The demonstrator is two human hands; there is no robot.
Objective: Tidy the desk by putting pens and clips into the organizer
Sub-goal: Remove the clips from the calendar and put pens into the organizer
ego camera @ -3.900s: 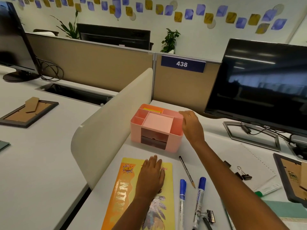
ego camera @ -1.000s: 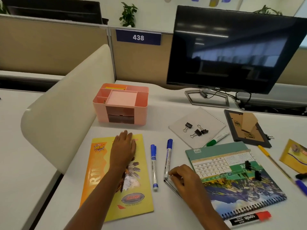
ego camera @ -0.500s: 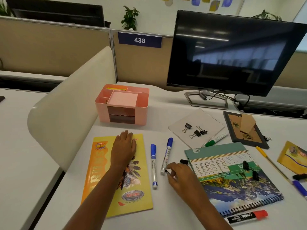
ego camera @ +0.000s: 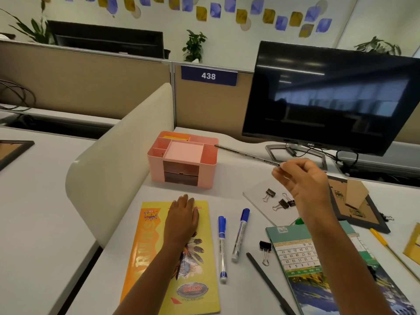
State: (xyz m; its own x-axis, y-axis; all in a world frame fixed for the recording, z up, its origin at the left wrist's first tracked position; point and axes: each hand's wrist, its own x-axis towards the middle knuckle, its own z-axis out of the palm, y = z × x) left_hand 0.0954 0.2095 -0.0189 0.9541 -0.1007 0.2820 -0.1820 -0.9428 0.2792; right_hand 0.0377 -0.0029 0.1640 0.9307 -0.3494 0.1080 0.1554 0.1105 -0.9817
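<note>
A pink organizer (ego camera: 159,160) stands at the back of the desk beside the divider. My right hand (ego camera: 302,180) pinches one end of a thin dark pen (ego camera: 247,153), held in the air; its far tip reaches the organizer's right rim. My left hand (ego camera: 181,218) lies flat, fingers apart, on a yellow booklet (ego camera: 159,269). Two blue markers (ego camera: 221,244) (ego camera: 241,233) lie right of the booklet. A black pen (ego camera: 268,284) and a binder clip (ego camera: 265,248) lie by the calendar. More clips (ego camera: 281,202) rest on a white notepad (ego camera: 256,196).
A black monitor (ego camera: 329,96) stands at the back right on its stand. A green calendar (ego camera: 329,269), a picture frame lying face down (ego camera: 354,208) and a yellow pen (ego camera: 384,242) occupy the right side. A cream divider (ego camera: 118,155) borders the left.
My right hand has lifted the thin dark pen off the desk and carried it up and back toward the organizer. The view has tilted up. My left hand stayed on the booklet.
</note>
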